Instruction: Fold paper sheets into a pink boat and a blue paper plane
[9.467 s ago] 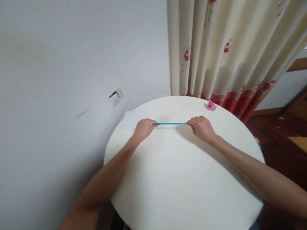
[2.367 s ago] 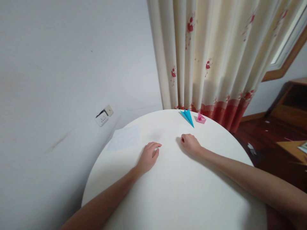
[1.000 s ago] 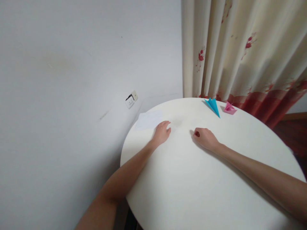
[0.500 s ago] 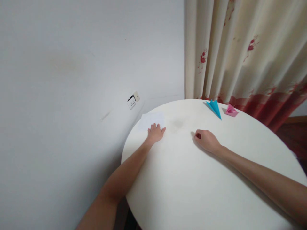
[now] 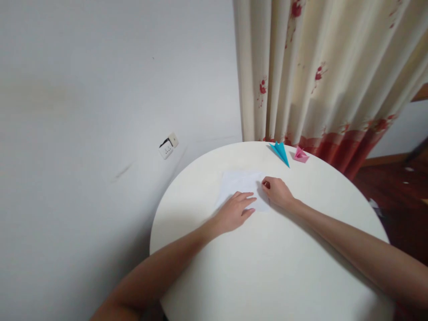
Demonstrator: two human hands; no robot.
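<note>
A sheet of white paper (image 5: 239,180) lies flat on the round white table (image 5: 284,258). Over its near left part is my left hand (image 5: 234,210), fingers spread and pointing to the right. My right hand (image 5: 277,191) rests at the sheet's right side with its fingers curled in a loose fist, and nothing shows in it. Part of the sheet is hidden beneath both hands.
Near the table's far edge are a blue paper plane (image 5: 281,154) and a pink folded paper piece (image 5: 301,155). A patterned curtain (image 5: 304,89) hangs behind them. On the left stands a white wall with a socket (image 5: 166,150).
My left hand has moved right and toward me, and the white paper has come along to beside my right hand. My right hand stays curled. The view has turned slightly right.
</note>
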